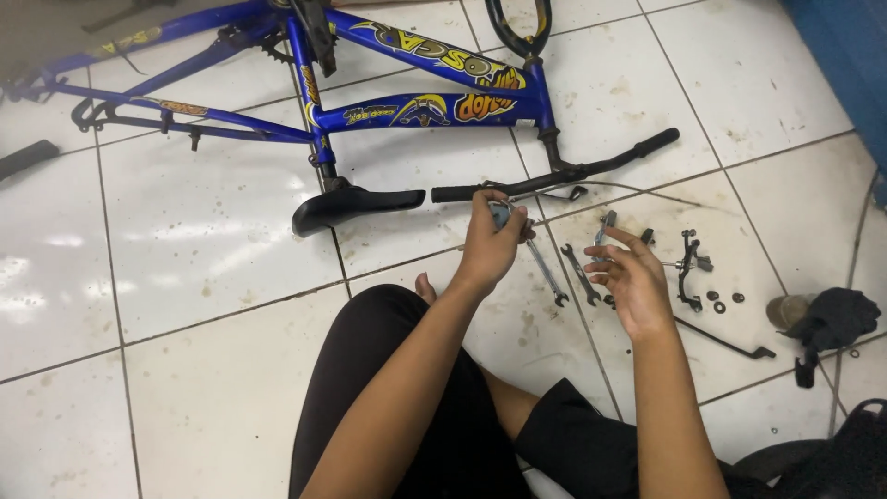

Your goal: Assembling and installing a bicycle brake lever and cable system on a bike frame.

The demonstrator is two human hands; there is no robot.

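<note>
Head view: an upturned blue bicycle frame lies across the upper left and centre of the frame, its black saddle and black handlebar resting on the floor. Left hand, at centre, is clenched around a small metal part just below the handlebar's near grip. Right hand, right of centre, is partly closed, fingers pinching a small silvery brake piece. Between the 2 hands lie 2 spanners on the tiles. At right of the hands sit a black brake caliper, several small washers and a thin black rod. A dark rag covers a small can at the right edge. Floor is white tile, stained and spotted, with dark grout lines. A blue wall panel fills the upper right corner. Black-trousered knees occupy the lower centre.
</note>
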